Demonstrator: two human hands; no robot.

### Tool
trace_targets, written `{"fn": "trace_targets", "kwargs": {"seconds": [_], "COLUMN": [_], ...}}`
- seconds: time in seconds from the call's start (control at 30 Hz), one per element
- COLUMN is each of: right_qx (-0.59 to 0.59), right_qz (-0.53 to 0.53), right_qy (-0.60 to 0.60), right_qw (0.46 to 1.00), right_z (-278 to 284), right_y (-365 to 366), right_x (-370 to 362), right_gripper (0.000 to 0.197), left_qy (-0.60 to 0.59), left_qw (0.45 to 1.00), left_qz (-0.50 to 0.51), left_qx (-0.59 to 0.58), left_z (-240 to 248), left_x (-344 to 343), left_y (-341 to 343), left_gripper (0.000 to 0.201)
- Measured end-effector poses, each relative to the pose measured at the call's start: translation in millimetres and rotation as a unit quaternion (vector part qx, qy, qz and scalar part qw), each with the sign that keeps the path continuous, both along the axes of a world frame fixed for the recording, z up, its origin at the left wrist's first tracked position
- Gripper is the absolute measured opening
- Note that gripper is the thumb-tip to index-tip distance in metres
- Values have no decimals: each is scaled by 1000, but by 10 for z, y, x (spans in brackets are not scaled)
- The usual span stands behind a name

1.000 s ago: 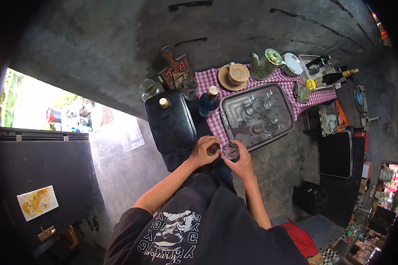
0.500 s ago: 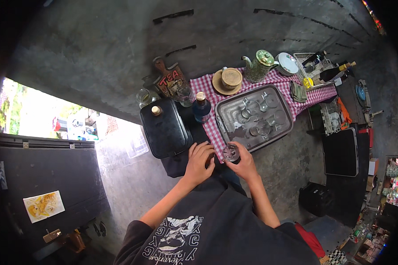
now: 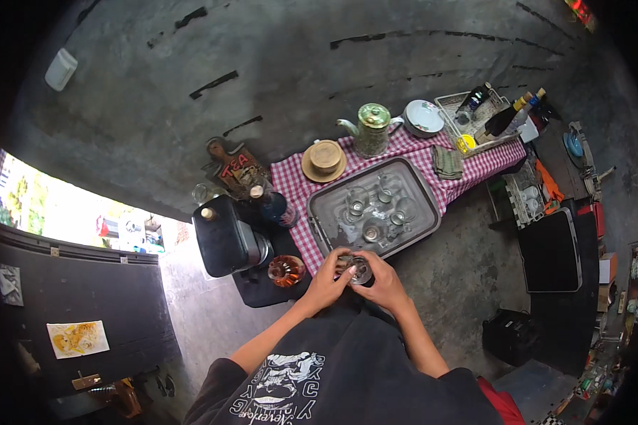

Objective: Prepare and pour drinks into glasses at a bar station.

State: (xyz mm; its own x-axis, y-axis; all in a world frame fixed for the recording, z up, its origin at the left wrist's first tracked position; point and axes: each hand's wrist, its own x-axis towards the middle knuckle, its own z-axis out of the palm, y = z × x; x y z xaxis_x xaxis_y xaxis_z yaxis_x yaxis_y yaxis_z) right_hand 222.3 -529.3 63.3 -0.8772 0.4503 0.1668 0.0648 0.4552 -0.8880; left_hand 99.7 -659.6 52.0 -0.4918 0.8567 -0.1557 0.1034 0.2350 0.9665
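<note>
Close to my body, in front of the tray's near edge, both hands are around a small clear drinking glass (image 3: pixel 359 270). My right hand (image 3: pixel 385 285) wraps its right side. The fingers of my left hand (image 3: pixel 326 285) close on its left side and rim. A grey rectangular tray (image 3: pixel 333 221) lies just beyond, with several clear glass cups on it; one glass cup (image 3: pixel 373 229) stands near the tray's front edge. Left of my left hand sits a ribbed glass vessel (image 3: pixel 286 271) with amber-red contents. I cannot tell whether the held glass contains anything.
A red-checked cloth (image 3: pixel 301 234) lies under the tray. Behind stand a brown cup and saucer (image 3: pixel 325 157), a green teapot (image 3: pixel 373 131), stacked plates (image 3: pixel 424 117) and a basket of bottles (image 3: pixel 468 117). A black appliance (image 3: pixel 223 237) and a dark bottle (image 3: pixel 275 207) stand left.
My left hand has come over to the glass, which was in my right hand alone. The view has shifted, and the amber vessel is now in sight.
</note>
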Motion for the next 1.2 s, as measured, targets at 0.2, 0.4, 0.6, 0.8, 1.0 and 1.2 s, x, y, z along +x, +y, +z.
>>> {"fn": "trace_targets", "kwargs": {"seconds": [0.2,0.4,0.6,0.8,1.0,1.2], "right_qx": [6,10,23,70,182,236], "right_qz": [28,42,64,79,141,152], "right_qy": [-9,-14,-39,-65,-268,-307], "right_qw": [1000,999,997,992,935,909], "right_z": [40,-8,18,51,238,371], "right_y": [366,661,812,903,1023,1092], "right_x": [328,528,466,327,141,-13], "right_gripper": [65,68,80,95,93,90], "left_qy": [-183,-237,-240,-253,-245,-260], "left_qw": [983,971,971,967,970,966], "left_qz": [19,29,19,40,-4,5], "left_qx": [6,4,11,19,-9,-11], "left_z": [-200,-155,-228,-215,-184,-159], "left_x": [313,463,400,218,-18,-126], "left_y": [433,694,808,912,940,1051], "left_gripper": [42,40,36,31,31,29]}}
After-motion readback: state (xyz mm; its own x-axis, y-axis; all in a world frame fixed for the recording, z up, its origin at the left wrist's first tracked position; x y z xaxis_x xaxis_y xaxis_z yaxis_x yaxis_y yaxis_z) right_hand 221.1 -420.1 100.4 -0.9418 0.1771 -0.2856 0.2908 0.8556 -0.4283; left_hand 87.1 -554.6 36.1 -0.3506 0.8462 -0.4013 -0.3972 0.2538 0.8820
